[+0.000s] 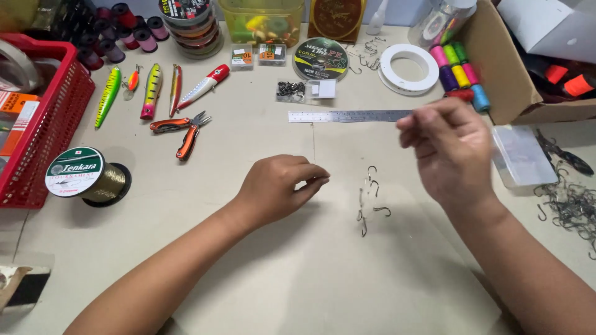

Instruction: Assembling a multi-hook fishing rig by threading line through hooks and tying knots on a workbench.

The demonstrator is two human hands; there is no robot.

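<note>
Working bare-handed over table (248, 291). Left hand (276, 189) pinching shut, just left of loose hooks (369, 198), contents too fine to tell. Right hand (450, 149) hovering above-right of hooks, fingers curled, maybe holding line. Several hooks lying untied; much seemingly remaining.

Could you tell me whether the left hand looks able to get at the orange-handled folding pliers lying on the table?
Probably yes. The left hand rests on the beige table, fingertips pinched together, and the orange-handled folding pliers lie further up and to its left with only bare tabletop between them.
</note>
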